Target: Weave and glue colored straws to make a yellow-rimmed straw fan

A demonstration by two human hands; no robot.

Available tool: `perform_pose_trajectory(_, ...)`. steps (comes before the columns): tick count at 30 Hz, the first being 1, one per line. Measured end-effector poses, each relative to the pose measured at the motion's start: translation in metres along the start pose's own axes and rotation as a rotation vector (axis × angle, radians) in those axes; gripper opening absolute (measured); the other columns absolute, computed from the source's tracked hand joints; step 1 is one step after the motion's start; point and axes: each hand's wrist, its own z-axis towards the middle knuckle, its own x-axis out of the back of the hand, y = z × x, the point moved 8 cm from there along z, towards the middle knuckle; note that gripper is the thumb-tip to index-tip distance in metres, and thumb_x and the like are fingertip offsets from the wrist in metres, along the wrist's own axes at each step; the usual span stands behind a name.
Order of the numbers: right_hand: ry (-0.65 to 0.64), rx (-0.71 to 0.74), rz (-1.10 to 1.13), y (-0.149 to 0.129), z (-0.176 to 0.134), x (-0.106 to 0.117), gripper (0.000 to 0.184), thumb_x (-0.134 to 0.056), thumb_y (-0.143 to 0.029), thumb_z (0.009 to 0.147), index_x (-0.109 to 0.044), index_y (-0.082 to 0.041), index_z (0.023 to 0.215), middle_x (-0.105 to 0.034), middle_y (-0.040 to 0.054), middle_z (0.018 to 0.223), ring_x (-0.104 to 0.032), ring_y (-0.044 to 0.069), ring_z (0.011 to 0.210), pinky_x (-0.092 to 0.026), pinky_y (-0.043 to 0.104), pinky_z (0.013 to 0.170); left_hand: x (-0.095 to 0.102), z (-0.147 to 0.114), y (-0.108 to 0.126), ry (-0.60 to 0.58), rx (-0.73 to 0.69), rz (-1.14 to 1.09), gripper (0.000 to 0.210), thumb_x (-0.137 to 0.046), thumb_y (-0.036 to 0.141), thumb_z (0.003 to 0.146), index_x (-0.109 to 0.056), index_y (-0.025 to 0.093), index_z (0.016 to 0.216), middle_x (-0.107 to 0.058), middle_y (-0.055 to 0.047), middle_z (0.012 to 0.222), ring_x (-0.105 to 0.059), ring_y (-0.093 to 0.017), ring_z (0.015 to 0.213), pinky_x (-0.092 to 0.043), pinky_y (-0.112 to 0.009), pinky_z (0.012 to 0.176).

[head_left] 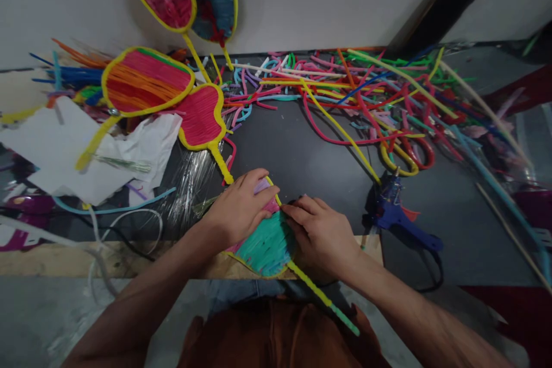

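A leaf-shaped pipe-cleaner piece (267, 244), green with pink and lilac parts and a yellow edging, lies at the table's front edge. Its yellow stem, green at the tip, sticks out toward my body. My left hand (241, 207) rests across the upper left part of it, fingers bent together over the surface. At the right rim, the fingertips of my right hand (325, 233) are pinched against the yellow edging. Both hands cover parts of the piece. Just beyond my left hand, a pink piece (202, 118) with a yellow border and stem lies on the table.
A blue glue gun (399, 221) lies to the right, near scissors (399, 159) with red and yellow handles. Loose coloured pipe cleaners (345, 89) heap along the wall. At left are crumpled white paper (64, 149), an orange-and-pink piece (149, 80) and white cable (125, 213).
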Motion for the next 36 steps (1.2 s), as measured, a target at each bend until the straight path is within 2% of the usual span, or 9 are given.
perform_pose_trajectory(8,-0.038,-0.016,-0.021,0.000,0.000,0.000,0.035,-0.047,-0.023,0.093,-0.061,-0.029,0.125,-0.066,0.0045,0.110,-0.057,0.022,0.098,-0.048,0.030,0.072,0.000,0.000,0.000,0.012,-0.014,-0.001,0.034,-0.052,0.024,0.088,-0.058,0.021,0.122,-0.041,-0.014,0.136,-0.044,-0.029,0.124,-0.042,-0.044,0.100)
perform_pose_trajectory(12,-0.036,-0.006,-0.035,-0.001,0.000,0.000,0.035,-0.046,-0.023,0.093,-0.061,-0.028,0.125,-0.066,0.0061,0.109,-0.058,0.022,0.098,-0.049,0.031,0.073,0.001,-0.001,0.004,0.021,-0.037,0.005,0.031,-0.048,0.025,0.092,-0.059,0.025,0.122,-0.040,-0.010,0.137,-0.041,-0.029,0.127,-0.039,-0.044,0.103)
perform_pose_trajectory(16,-0.031,0.007,-0.035,-0.002,-0.001,-0.002,0.035,-0.045,-0.024,0.094,-0.060,-0.027,0.126,-0.066,0.0069,0.109,-0.057,0.025,0.102,-0.051,0.033,0.076,0.001,-0.001,0.008,0.033,-0.052,0.013,0.026,-0.048,0.024,0.093,-0.063,0.024,0.115,-0.040,-0.010,0.137,-0.038,-0.029,0.128,-0.036,-0.044,0.105)
perform_pose_trajectory(22,0.044,0.059,0.118,0.000,-0.007,0.000,0.035,-0.047,-0.018,0.091,-0.060,-0.013,0.124,-0.066,0.0110,0.107,-0.058,0.025,0.106,-0.048,0.037,0.095,0.002,-0.001,0.007,0.051,-0.066,0.024,0.033,-0.048,0.025,0.093,-0.057,0.025,0.124,-0.041,-0.010,0.136,-0.040,-0.028,0.127,-0.038,-0.045,0.104)
perform_pose_trajectory(29,0.053,0.073,0.137,-0.002,-0.010,0.002,0.033,-0.049,-0.016,0.089,-0.062,-0.015,0.120,-0.066,0.0109,0.103,-0.059,0.024,0.100,-0.048,0.039,0.092,0.003,-0.001,0.010,0.061,-0.076,0.038,0.031,-0.049,0.024,0.093,-0.059,0.026,0.123,-0.042,-0.010,0.136,-0.039,-0.028,0.128,-0.038,-0.046,0.104)
perform_pose_trajectory(36,0.074,0.129,0.114,-0.007,-0.009,0.003,0.033,-0.049,-0.012,0.088,-0.062,-0.013,0.119,-0.066,0.0097,0.100,-0.059,0.022,0.092,-0.047,0.039,0.093,-0.001,0.001,0.013,0.074,-0.130,0.050,0.029,-0.048,0.019,0.093,-0.065,0.027,0.115,-0.042,-0.007,0.138,-0.034,-0.029,0.130,-0.031,-0.048,0.109)
